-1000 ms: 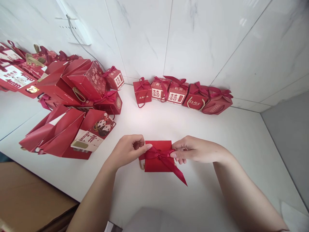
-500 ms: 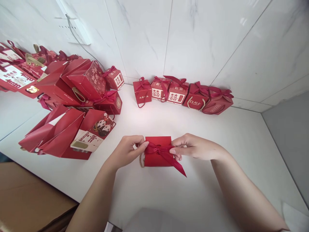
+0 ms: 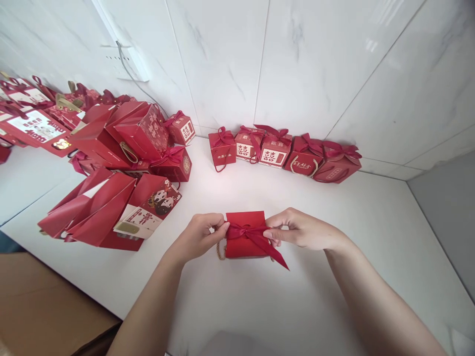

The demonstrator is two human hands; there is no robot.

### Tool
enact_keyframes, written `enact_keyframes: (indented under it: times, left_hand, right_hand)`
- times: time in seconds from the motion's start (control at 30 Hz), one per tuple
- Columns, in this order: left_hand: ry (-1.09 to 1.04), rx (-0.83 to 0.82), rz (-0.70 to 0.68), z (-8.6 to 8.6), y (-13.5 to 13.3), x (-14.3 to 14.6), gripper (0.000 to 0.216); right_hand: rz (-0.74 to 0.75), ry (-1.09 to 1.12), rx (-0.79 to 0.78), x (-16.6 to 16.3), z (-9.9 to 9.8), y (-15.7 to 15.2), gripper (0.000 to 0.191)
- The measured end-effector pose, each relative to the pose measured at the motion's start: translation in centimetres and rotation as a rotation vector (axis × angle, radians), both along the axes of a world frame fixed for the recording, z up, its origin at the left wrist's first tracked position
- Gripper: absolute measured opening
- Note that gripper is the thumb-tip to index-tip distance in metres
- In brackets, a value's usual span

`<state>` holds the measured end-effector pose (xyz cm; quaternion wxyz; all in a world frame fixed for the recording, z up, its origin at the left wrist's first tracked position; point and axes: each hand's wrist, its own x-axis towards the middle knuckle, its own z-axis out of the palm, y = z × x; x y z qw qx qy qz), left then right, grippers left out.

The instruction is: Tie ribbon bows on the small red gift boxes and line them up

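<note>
A small red gift box (image 3: 241, 249) stands on the white table in front of me, with twisted cord handles at its sides. Across its top lies a dark red ribbon (image 3: 256, 237) tied in a bow, one pointed tail hanging over the front right. My left hand (image 3: 206, 235) pinches the ribbon's left loop between thumb and finger. On the other side, my right hand (image 3: 297, 230) is closed on the right part of the bow, its fingertips at the box's edge.
Along the tiled wall stands a row of small red gift boxes (image 3: 272, 151) with bows. Larger red boxes (image 3: 122, 212) crowd the left side of the white table (image 3: 308, 296). A brown cardboard box (image 3: 48, 301) sits at the lower left, and a cable runs down from a wall socket (image 3: 128, 63).
The view has shifted slightly, so everything sits a little lower and further right. Both hands keep hold of the ribbon; the bow looks slightly tighter.
</note>
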<state>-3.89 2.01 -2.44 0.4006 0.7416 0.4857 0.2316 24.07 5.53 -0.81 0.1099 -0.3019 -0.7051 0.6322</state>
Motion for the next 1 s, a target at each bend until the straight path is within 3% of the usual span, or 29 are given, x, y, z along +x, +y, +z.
enact_keyframes:
  times: [0.3,0.53,0.7,0.83,0.93,1.0]
  left_hand:
    - [0.05,0.162,0.075,-0.2,0.4,-0.1,0.034]
    - [0.005,0.041,0.115,1.0,0.5,-0.1,0.033]
    - [0.078,0.096,0.053,1.3,0.7,-0.4,0.028]
    - [-0.104,0.34,0.179,3.7,-0.5,-0.9,0.013]
    - [-0.397,0.558,0.234,6.6,-3.9,-1.2,0.012]
    - [-0.465,0.636,0.241,8.1,-6.8,-1.2,0.023]
  right_hand:
    - [-0.03,0.044,-0.068,-0.5,-0.8,-0.1,0.036]
    - [-0.206,-0.025,0.146,-0.1,0.9,-0.8,0.043]
    - [-0.32,-0.025,0.349,0.3,3.1,-2.0,0.032]
    - [-0.418,0.061,0.52,0.6,5.2,-4.1,0.018]
    - [-0.559,0.187,0.744,0.6,6.1,-6.4,0.004]
    - [-0.634,0.256,0.903,0.5,6.3,-8.2,0.009]
